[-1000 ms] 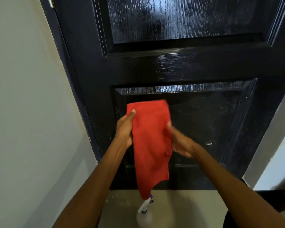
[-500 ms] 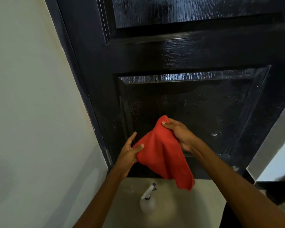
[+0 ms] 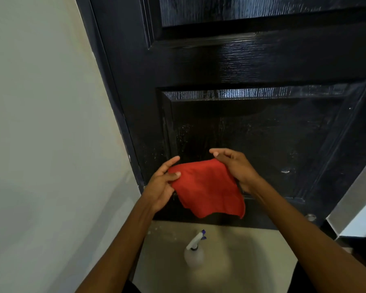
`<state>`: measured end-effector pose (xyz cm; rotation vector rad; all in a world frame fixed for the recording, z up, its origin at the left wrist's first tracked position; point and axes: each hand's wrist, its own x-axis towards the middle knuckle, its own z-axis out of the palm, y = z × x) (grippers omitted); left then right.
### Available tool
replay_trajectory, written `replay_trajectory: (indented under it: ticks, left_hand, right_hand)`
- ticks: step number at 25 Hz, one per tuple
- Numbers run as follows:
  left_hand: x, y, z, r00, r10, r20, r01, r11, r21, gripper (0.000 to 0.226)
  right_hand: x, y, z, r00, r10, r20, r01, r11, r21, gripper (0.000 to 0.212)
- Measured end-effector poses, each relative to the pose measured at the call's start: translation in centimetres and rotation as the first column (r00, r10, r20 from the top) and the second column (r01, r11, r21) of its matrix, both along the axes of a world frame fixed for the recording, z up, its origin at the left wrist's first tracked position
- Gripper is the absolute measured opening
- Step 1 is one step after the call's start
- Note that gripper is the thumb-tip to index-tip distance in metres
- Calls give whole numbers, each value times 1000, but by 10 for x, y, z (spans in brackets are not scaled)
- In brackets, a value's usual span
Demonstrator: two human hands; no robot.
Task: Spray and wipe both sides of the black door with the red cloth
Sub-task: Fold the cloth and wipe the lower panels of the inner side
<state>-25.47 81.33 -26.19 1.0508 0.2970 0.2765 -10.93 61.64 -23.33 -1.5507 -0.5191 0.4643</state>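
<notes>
A glossy black door (image 3: 251, 66) is filling most of the head view, its wood grain catching streaks of light and its lower recessed panel (image 3: 262, 144) showing pale specks and smears. A pale wall (image 3: 42, 123) is running down the left side, meeting the door's dark frame (image 3: 114, 106). Below, a beige floor (image 3: 251, 250) is spreading out from the foot of the door.

In front of the lower panel, a person is holding a red cloth (image 3: 207, 189) stretched between two bare hands, its lower edge hanging loose just above the bottom of the door. Whether the cloth is touching the door cannot be told. The left hand (image 3: 161, 187) is pinching the cloth's left corner between thumb and curled fingers, with the forefinger pointing up and clear of the fabric. The right hand (image 3: 235, 166) is gripping the cloth's upper right edge, its fingers (image 3: 218, 153) curling over the top of the fold. Both forearms are reaching in from the bottom of the frame.

A clear spray bottle (image 3: 193, 255) with a white trigger head and a purple nozzle tip is standing on the floor below the cloth, between the two arms and apart from the door. A small round metal fitting (image 3: 310, 217) is sitting near the door's lower right corner.
</notes>
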Motion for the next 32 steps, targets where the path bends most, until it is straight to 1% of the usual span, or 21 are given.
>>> replay_trajectory:
  ticks: [1,2,3,4,5,7,8,9,10,12,14,17,19,21,23,24,25,26,28,30,32]
  left_hand:
    - [-1,0,-1,1000,-16,-11,17,995,100,47]
    - [-2,0,-1,999,-6,-40,15,974,224,45]
    - [-3,-1,-2,997,29,-78,1,934,358,40]
    - [-2,-2,-3,991,76,-111,-15,880,475,35]
    - [-1,-2,-6,985,118,-124,-27,823,568,33]
    - [0,-1,-11,980,162,-113,-44,739,672,29]
    - [0,-2,-13,980,162,-113,-41,724,688,25]
    - [0,-3,-14,982,141,-127,-18,737,676,21]
    - [0,-6,-15,983,103,-154,22,760,650,26]
    - [-1,-11,-16,981,54,-187,77,775,628,45]
    - [-1,-15,-15,985,67,-157,54,749,660,50]
    - [-2,-15,-7,993,102,-55,-43,768,639,41]
    - [-2,-10,-1,996,89,-7,-66,793,605,34]
    - [-2,-7,5,997,67,-25,-40,814,580,30]
    - [0,-6,7,996,59,-64,-21,875,483,28]
    - [0,-7,9,996,67,-65,-32,901,432,29]
    - [0,-10,12,995,97,-33,-75,909,410,34]
    - [-1,-13,17,988,146,42,-150,893,424,42]
    - [-3,-20,33,941,242,238,-329,825,460,62]
    - [-3,-22,50,853,304,425,-487,756,438,65]
    - [-2,-20,67,787,339,516,-568,726,389,56]
  right_hand:
    - [1,-1,1,997,55,-55,-53,998,36,28]
    - [3,-2,1,992,109,-66,-105,993,55,39]
    - [4,-3,1,990,140,-22,-139,990,35,49]
    - [5,-5,1,987,145,68,-144,989,-25,55]
    - [5,-7,2,974,135,183,-116,987,-111,55]
    - [8,-9,0,899,108,425,15,961,-278,45]
    - [10,-10,-2,850,123,511,67,939,-337,41]
    - [11,-12,-3,813,140,565,107,918,-382,37]
    - [12,-13,-4,791,145,595,145,900,-412,34]
    - [12,-14,-3,769,134,625,179,894,-411,32]
    - [12,-14,-3,798,99,595,141,928,-344,30]
    - [15,-16,0,845,24,535,105,972,-209,27]
    - [16,-18,4,884,-17,468,94,985,-142,24]
    - [13,-21,7,941,-38,337,75,993,-96,20]
    - [12,-22,9,984,-52,169,65,995,-71,23]
    - [10,-22,10,992,-53,112,60,996,-59,30]
    - [7,-22,12,995,-47,89,49,999,-21,40]
    - [5,-20,13,994,-37,107,31,998,58,53]
    - [-1,-15,15,983,-40,178,-10,962,273,73]
    - [-10,-8,19,973,-112,204,12,900,436,76]
    - [-15,2,21,961,-180,210,55,868,494,65]
